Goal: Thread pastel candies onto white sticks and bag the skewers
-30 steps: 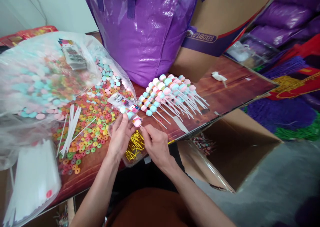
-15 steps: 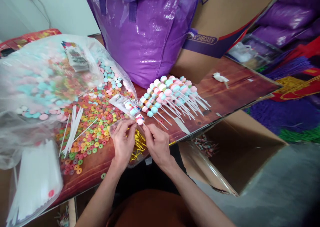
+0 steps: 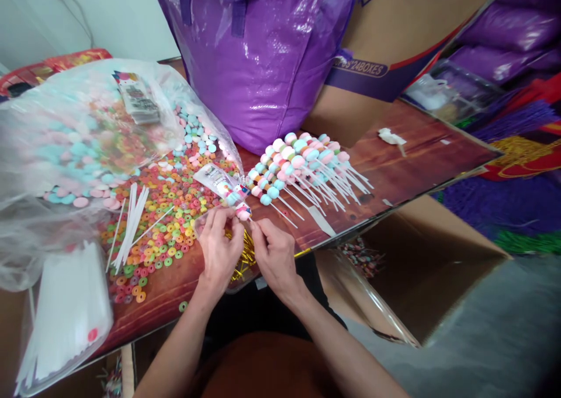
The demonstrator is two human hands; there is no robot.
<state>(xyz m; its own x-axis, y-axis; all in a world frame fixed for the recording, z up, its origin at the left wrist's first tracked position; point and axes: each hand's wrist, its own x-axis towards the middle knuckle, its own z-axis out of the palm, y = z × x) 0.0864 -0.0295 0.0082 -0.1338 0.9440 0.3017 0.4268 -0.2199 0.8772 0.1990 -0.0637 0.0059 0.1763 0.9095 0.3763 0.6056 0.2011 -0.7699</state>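
Observation:
Between my hands is a candy skewer in a printed clear wrapper (image 3: 228, 191), tilted up and to the left. My left hand (image 3: 220, 240) is closed, pinching near the wrapper's lower end. The fingers of my right hand (image 3: 277, 249) are closed at the same end, around the stick, mostly hidden. Below them, a clear tub holds gold twist ties (image 3: 243, 258); whether a tie is in my fingers I cannot make out. Right of the wrapper lies a pile of candy skewers (image 3: 302, 164) with white sticks pointing toward me.
Loose ring candies (image 3: 170, 234) cover the table's left, with white sticks (image 3: 131, 228) on them. A clear bag (image 3: 56, 135) of pastel candies and a pack of sticks (image 3: 65, 310) lie left. Behind stand a purple bag (image 3: 263, 65) and a carton (image 3: 385, 30). An open carton (image 3: 421, 269) sits lower right.
The whole view has shifted slightly to the right. Both hands stay at the wrapper's lower end, with the left fingers a little higher and more curled against it.

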